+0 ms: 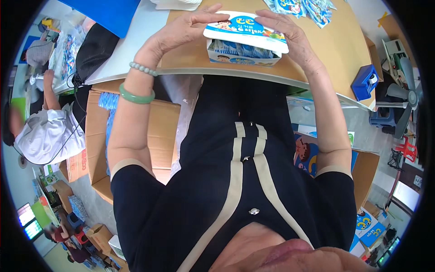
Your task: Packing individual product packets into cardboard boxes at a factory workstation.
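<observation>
A small white and blue carton (222,59) with cartoon printing stands at the table's near edge. Its printed lid (247,28) is raised at the front, and striped blue and white sachets (240,48) fill the gap beneath. My left hand (192,26) holds the lid's left end, fingertips on its upper surface and thumb hidden. At the opposite end my right hand (287,37) has its fingers bent over the lid's right side; its thumb cannot be seen. A bead bracelet (143,68) and a green bangle (137,95) circle my left wrist and forearm.
Loose sachets (312,11) lie at the table's far right, near a blue tape dispenser (364,82). A blue panel (106,13) is at the far left. Below the table stands a large cardboard box (100,149). A co-worker in white (52,133) sits to the left.
</observation>
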Available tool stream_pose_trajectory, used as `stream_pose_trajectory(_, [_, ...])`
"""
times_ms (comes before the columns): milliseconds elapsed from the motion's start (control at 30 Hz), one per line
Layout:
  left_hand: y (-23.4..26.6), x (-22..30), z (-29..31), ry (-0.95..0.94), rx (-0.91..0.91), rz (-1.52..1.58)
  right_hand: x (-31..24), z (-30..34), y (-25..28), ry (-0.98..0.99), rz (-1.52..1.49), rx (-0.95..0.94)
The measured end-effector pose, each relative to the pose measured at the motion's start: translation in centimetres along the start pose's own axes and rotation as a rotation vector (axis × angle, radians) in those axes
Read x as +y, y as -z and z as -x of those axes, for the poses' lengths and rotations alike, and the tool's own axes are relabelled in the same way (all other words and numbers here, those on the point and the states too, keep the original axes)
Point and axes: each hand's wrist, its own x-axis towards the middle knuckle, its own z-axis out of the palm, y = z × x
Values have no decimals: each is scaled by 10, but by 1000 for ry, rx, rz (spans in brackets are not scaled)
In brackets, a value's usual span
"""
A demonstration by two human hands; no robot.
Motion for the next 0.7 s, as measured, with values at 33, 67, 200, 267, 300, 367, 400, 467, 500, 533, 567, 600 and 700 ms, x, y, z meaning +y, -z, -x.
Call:
stream_pose_trajectory(33, [0,1,2,9,-2,3,-2,0,4,-4,-7,-6])
stream_pose_trajectory(67, [-2,1,1,-88,39,-42,-4,-1,11,11,-57,-67])
stream_pose_trajectory(200, [-9,3,2,-297,129,-261,-9,7,17,49,-122,-127])
stream_pose_trajectory(267, [-7,9,11,-293,142,-538,-22,14,8,80,-82,-7])
stream_pose_trajectory(300, [-13,2,15,-330,167,-378,-27,17,10,19,-207,-23])
stream_pose_trajectory(367, [-23,-25,24,-458,235,-104,-28,18,1,-106,-376,-60])
stream_pose_trajectory(400, [-24,-40,23,-545,245,15,-36,16,0,-22,-357,-68])
stream_pose_trajectory(467, [-32,-32,10,-500,185,20,-25,26,10,-1,-86,-88])
stream_pose_trajectory(500, [-27,7,14,-223,24,-22,-19,31,18,116,36,-95])
stream_pose_trajectory(533, [-27,22,16,-204,36,-296,-13,29,22,143,69,-110])
stream_pose_trajectory(567, [-26,28,17,-177,36,-566,-11,24,23,167,107,-121])
stream_pose_trajectory(600, [-30,32,18,-153,53,-589,-9,25,27,199,90,-124])
stream_pose_trajectory(700, [-34,38,29,-250,131,-793,-16,20,29,319,224,-160])
